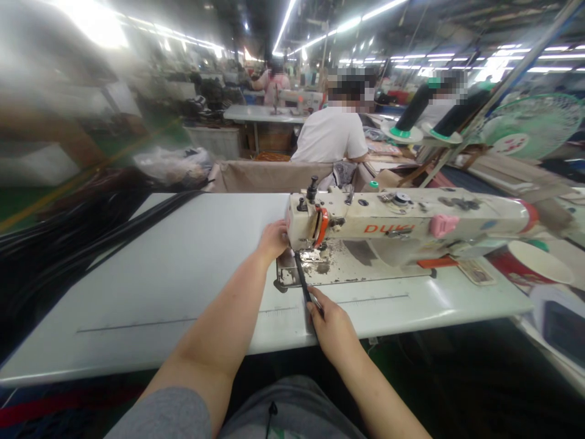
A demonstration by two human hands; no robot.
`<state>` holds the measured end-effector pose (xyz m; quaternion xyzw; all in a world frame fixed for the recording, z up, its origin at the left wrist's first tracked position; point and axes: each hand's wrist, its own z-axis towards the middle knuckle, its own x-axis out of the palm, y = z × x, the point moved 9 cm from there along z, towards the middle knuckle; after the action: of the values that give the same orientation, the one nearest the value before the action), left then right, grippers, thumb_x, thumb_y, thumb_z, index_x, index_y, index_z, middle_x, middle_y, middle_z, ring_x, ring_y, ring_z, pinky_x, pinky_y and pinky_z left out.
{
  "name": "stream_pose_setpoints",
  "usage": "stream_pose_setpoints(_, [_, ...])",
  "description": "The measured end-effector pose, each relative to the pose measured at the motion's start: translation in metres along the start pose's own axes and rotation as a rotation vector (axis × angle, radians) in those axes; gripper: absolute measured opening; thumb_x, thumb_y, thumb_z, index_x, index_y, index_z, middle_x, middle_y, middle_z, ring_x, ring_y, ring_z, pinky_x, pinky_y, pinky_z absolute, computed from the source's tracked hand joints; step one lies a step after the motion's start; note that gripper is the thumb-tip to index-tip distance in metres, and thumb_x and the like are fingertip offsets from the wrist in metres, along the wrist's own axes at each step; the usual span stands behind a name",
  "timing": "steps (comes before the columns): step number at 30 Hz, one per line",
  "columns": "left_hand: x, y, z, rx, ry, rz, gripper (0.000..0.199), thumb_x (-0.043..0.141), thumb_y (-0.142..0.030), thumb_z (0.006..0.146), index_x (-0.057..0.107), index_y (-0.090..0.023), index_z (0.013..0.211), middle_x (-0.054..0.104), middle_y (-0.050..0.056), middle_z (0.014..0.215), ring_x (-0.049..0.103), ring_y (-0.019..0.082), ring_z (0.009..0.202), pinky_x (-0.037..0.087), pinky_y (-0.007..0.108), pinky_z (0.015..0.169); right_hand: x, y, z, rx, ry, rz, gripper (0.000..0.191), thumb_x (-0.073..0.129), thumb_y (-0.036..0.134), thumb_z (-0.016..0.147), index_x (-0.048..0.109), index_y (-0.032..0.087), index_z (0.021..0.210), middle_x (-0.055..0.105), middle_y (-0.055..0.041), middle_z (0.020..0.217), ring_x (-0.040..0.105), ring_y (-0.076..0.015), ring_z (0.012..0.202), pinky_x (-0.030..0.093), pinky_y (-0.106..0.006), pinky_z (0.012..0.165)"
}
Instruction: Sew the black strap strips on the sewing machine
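Note:
A white sewing machine [388, 222] with an orange guard on its head stands on the pale table. Under its needle area runs a narrow black strip [301, 274], which comes toward me over the table's front edge. My right hand [336, 326] is closed on the near part of this strip, and a thin metallic tool [316, 302] shows between its fingers; its kind I cannot make out. Beside the left face of the machine head is my left hand [273, 239], its fingertips hidden behind the head, so its grip does not show.
Long black strips [137, 228] hang over the table's left end. A fabric-lined bin [260, 175] stands behind the table, with a person in a white shirt [331, 134] beyond it. Black thread cones [414, 110] and a green fan [530, 131] are at the right.

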<state>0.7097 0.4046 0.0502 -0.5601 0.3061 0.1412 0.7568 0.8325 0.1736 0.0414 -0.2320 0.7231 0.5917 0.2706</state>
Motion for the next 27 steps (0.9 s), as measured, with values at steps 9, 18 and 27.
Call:
stream_pose_setpoints(9, [-0.027,0.027,-0.007,-0.174,-0.264,-0.367,0.015,0.071,-0.028,0.075,0.063,-0.019,0.066,0.071,0.007,0.091,0.066,0.026,0.100,0.050,0.037,0.093,-0.025,0.013,-0.008,-0.238,-0.282,0.123,0.037,0.059,0.032,0.095,0.066,0.016,0.127,0.062,-0.0157,0.116,0.063,-0.0264,0.104,0.055,-0.042,0.096])
stream_pose_setpoints(18, [-0.041,0.046,-0.055,-0.313,-0.369,-0.853,0.036,0.076,-0.046,0.077,0.052,-0.019,0.074,0.064,0.001,0.071,0.068,0.015,0.076,0.061,0.041,0.089,-0.022,0.027,-0.008,-0.270,-0.180,0.290,0.031,0.051,0.047,0.101,0.068,0.020,0.096,0.069,-0.0100,0.095,0.065,-0.0244,0.094,0.052,-0.039,0.089])
stream_pose_setpoints(27, [-0.072,0.043,-0.142,-0.267,-0.503,-0.959,0.037,0.086,-0.042,0.073,0.067,-0.016,0.091,0.071,0.003,0.086,0.073,0.017,0.089,0.059,0.041,0.100,0.043,0.041,0.011,-0.015,0.248,0.791,0.056,0.060,0.072,0.088,0.068,0.017,0.094,0.068,-0.0038,0.079,0.055,-0.0116,0.058,0.034,-0.024,0.050])
